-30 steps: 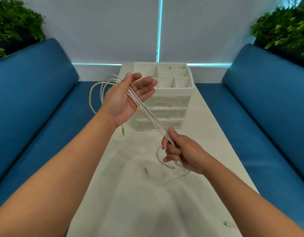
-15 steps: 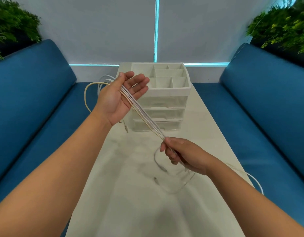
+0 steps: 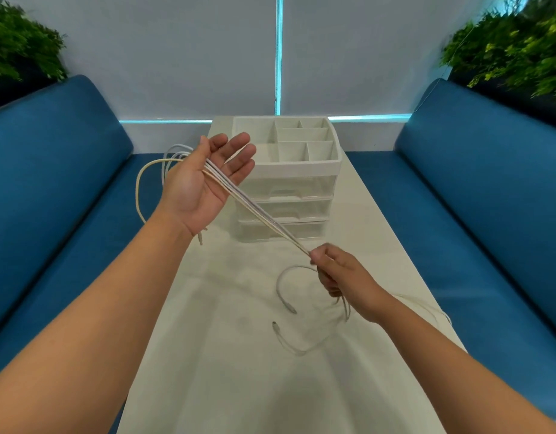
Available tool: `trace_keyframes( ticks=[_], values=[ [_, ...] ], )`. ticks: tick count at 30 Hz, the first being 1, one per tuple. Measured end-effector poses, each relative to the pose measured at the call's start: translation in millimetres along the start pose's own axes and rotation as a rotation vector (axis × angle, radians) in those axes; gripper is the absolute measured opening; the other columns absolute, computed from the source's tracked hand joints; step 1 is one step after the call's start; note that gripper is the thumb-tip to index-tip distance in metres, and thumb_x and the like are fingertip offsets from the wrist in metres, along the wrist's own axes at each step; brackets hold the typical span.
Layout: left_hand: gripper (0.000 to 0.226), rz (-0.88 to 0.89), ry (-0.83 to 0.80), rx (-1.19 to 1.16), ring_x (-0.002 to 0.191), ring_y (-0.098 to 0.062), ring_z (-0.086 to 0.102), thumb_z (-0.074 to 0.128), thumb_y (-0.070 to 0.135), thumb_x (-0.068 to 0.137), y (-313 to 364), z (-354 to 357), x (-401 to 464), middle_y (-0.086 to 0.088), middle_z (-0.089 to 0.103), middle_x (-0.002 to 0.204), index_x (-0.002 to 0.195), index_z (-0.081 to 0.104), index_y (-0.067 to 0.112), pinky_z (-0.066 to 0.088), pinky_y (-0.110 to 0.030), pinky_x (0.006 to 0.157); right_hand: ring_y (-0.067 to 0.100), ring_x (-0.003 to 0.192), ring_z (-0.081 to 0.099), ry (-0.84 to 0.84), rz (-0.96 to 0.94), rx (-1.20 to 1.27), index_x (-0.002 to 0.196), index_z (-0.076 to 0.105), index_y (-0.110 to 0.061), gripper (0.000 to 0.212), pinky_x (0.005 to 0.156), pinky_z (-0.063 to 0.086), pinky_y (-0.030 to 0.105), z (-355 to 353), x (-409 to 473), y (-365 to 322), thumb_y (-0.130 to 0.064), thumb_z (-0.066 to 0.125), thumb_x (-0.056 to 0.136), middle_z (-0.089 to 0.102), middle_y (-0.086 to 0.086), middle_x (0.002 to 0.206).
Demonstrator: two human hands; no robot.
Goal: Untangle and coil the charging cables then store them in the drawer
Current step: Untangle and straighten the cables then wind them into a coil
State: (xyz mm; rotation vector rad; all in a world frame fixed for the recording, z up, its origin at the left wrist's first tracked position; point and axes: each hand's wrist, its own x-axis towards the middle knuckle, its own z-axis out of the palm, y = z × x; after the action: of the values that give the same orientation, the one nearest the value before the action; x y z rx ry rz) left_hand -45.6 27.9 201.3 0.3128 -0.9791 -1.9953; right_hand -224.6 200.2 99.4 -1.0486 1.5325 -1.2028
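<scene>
near right, the right hand (image 3: pixel 342 274) pinches the cables (image 3: pixel 254 211), light, limp and slippery-looking, best held mid-bundle, running taut up-left across the flat, relaxed left hand (image 3: pixel 204 180), with the drawers (image 3: pixel 289 195) beyond.

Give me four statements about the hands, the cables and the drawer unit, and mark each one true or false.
1. The right hand pinches the cable bundle. True.
2. The left hand is clenched in a fist. False: its fingers are spread, with the cables lying across the palm.
3. The drawer unit has a drawer pulled out. False: all look closed.
4. Cable ends lie on the table. True.
</scene>
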Motion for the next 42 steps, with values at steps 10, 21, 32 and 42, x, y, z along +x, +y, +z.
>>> trace_keyframes(
  ticks=[10,21,32,42],
  values=[
    [0.035,-0.01,-0.018,0.017,0.094,-0.024,0.072,0.028,0.027,0.107,-4,9,2,-0.01,0.075,0.098,0.096,0.056,0.01,0.057,-0.037,0.086,0.003,0.049,0.042,0.173,-0.017,-0.094,0.078,0.068,-0.009,0.028,0.049,0.034,0.013,-7,10,-4,-0.03,0.059,0.094,0.059,-0.009,0.065],
    [0.034,0.003,0.023,-0.016,0.087,-0.021,0.073,0.031,0.029,0.107,2,18,7,-0.009,0.075,0.091,0.094,0.056,0.01,0.058,-0.034,0.079,0.01,0.061,0.049,0.184,-0.103,-0.486,0.078,0.058,-0.019,0.026,0.057,0.039,0.02,-2,18,2,-0.036,0.055,0.096,0.06,-0.004,0.07],
    [0.036,0.015,0.048,-0.029,0.083,-0.022,0.073,0.03,0.029,0.107,1,16,12,-0.009,0.075,0.089,0.091,0.055,0.01,0.058,-0.035,0.08,0.011,0.057,0.037,0.248,-0.168,-0.406,0.072,0.04,-0.014,0.041,0.058,0.034,0.028,-2,12,13,-0.044,0.038,0.1,0.042,-0.004,0.063],
    [0.035,0.037,0.059,-0.036,0.087,-0.022,0.073,0.029,0.029,0.107,4,18,20,-0.008,0.075,0.09,0.096,0.055,0.008,0.058,-0.035,0.08,0.012,0.056,0.015,-0.021,-0.014,0.255,0.102,0.075,-0.016,0.036,0.055,0.014,0.025,-13,4,6,-0.041,0.055,0.086,0.018,-0.002,0.063]
  ],
)
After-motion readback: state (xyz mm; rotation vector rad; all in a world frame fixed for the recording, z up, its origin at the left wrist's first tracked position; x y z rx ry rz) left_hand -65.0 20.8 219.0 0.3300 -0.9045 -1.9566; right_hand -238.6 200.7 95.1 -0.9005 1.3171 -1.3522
